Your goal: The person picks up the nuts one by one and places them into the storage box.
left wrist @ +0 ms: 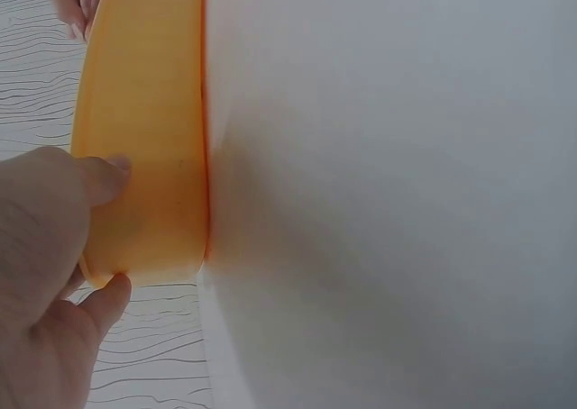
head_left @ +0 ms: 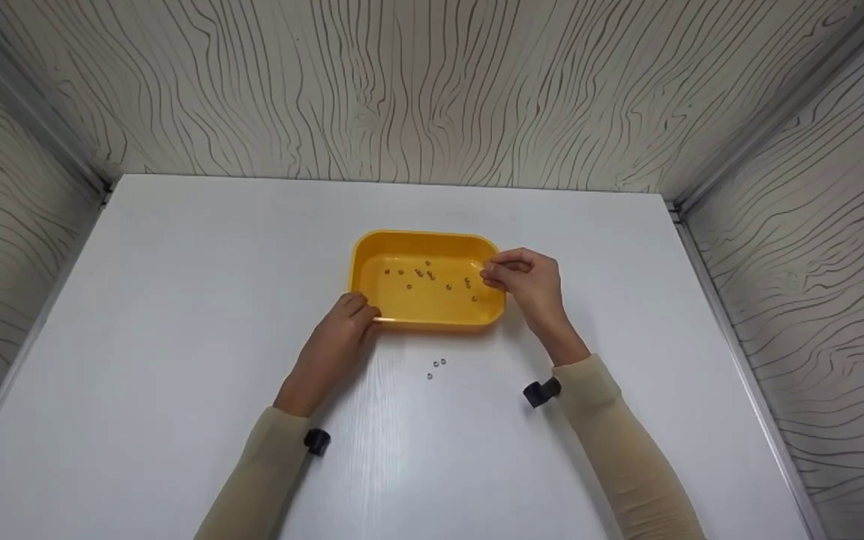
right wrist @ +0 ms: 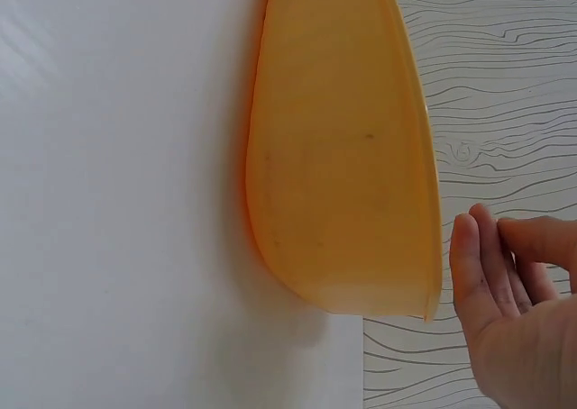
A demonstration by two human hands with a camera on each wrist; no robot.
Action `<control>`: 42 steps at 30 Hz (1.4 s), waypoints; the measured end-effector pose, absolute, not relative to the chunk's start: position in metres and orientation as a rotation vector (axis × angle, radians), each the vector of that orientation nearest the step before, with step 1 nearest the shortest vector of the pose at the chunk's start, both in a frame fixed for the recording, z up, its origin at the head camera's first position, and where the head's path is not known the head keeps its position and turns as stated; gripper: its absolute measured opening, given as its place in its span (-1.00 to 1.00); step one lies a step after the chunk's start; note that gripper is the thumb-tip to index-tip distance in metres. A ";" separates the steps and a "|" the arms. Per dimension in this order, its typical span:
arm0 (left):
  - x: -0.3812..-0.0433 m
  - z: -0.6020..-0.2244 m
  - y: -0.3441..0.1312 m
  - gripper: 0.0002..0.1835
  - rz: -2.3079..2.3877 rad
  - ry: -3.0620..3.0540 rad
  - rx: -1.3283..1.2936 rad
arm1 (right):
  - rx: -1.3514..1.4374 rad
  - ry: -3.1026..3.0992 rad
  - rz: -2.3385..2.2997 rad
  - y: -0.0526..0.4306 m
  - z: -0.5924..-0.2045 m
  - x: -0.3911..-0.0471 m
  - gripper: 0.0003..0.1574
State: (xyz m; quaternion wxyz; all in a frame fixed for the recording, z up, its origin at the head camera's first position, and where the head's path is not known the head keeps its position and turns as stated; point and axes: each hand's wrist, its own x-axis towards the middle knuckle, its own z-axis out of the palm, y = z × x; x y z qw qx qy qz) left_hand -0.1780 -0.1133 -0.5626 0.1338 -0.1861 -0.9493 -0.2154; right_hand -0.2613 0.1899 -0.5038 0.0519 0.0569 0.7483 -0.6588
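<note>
A yellow plastic tray [head_left: 432, 325] stands on the white table, with several small metal nuts [head_left: 448, 287] scattered over its bottom. My left hand [head_left: 338, 326] grips the tray's near left corner; in the left wrist view its thumb and finger clasp the tray wall [left wrist: 153, 112]. Over the right rim, my right hand [head_left: 529, 281] has its thumb and fingertips brought together. The right wrist view shows these fingers [right wrist: 466, 256] just beyond the rim, and whether a small nut lies between them is hidden.
Three loose nuts [head_left: 430, 376] lie on the white table [head_left: 177, 337] in front of the tray, between the forearms. Wood-grain panels [head_left: 402, 90] enclose the table at the back and both sides. A small black device [head_left: 537, 393] sits on each wrist.
</note>
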 end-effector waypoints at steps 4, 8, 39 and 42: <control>-0.179 -0.564 -0.114 -0.86 -0.613 -2.747 -0.546 | 0.082 2.297 -1.979 0.192 -0.499 -0.253 -0.72; -0.179 -0.563 -0.114 -0.85 -0.604 -2.742 -0.558 | -0.063 2.320 -1.953 0.193 -0.495 -0.241 -0.73; -0.180 -0.565 -0.117 -0.86 -0.646 -2.702 -0.601 | -1.182 2.851 -0.739 0.167 -0.504 -0.163 -0.66; -0.179 -0.565 -0.117 -0.86 -0.644 -2.701 -0.602 | -1.284 2.866 -0.614 0.167 -0.511 -0.161 -0.72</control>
